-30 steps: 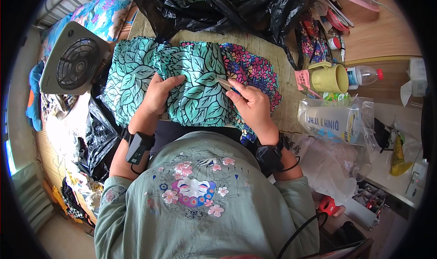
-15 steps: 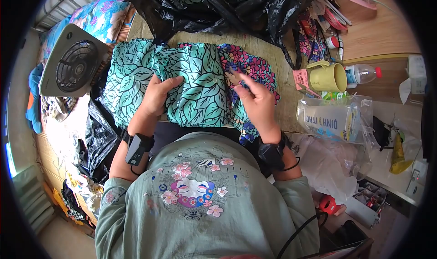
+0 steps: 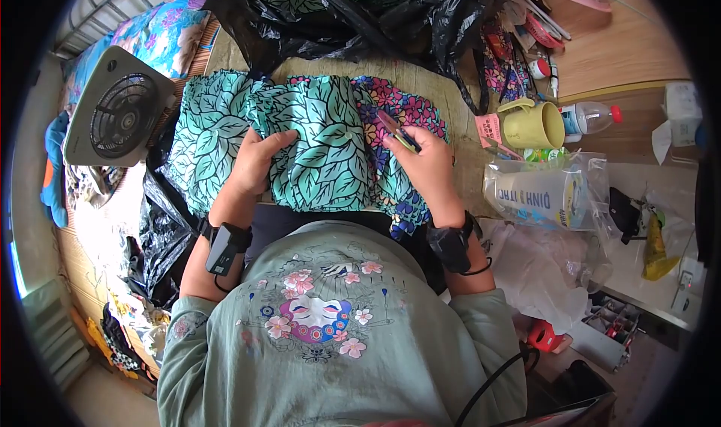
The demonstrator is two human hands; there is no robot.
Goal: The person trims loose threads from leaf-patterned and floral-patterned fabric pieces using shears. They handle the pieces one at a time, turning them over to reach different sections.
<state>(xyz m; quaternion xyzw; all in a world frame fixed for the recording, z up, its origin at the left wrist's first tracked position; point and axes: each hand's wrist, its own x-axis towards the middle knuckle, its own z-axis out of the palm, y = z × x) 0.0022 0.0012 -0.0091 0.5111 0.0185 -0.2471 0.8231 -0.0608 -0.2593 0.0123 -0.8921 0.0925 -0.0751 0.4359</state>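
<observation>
The two hands are apart, with green leaf-print cloth between them on the wooden counter, just above the middle of the view toward 11 o'clock. The left hand, at 10 o'clock, is clamped on a gathered fold of it, thumb on top and the fingers mostly hidden by fabric. The right hand, at 2 o'clock, pinches a small pointed tool with its tip toward 11 o'clock, over the flowered cloth; whether the tip touches the fabric, I cannot tell.

The flowered cloth lies against the leaf-print cloth on its 3 o'clock side. A black plastic bag spreads across the far side at 12 o'clock, leaf-print fabric showing inside. Toward 2 o'clock are a yellow mug and, just beside it, a clear bottle with a red cap. A clear printed bag lies at 3 o'clock. A fan stands tilted at 10 o'clock.
</observation>
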